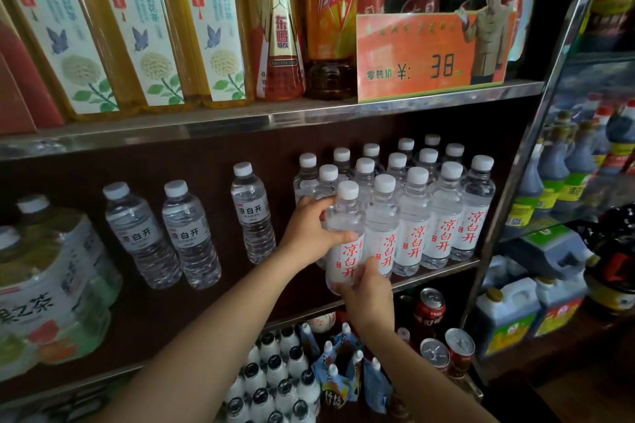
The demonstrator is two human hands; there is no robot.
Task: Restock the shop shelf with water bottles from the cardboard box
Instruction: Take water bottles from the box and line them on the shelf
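Water bottle [344, 233] gripped by both: left hand [311, 230] around upper body, right hand [369, 292] under base. Long axis near upright, base above shelf edge [439, 271], just left of front row [429, 216]. Seat downward beside row.

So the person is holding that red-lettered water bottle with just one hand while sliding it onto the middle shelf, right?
Not quite: the head view shows both hands on the water bottle. The left hand grips its upper part and the right hand holds its base at the middle shelf.
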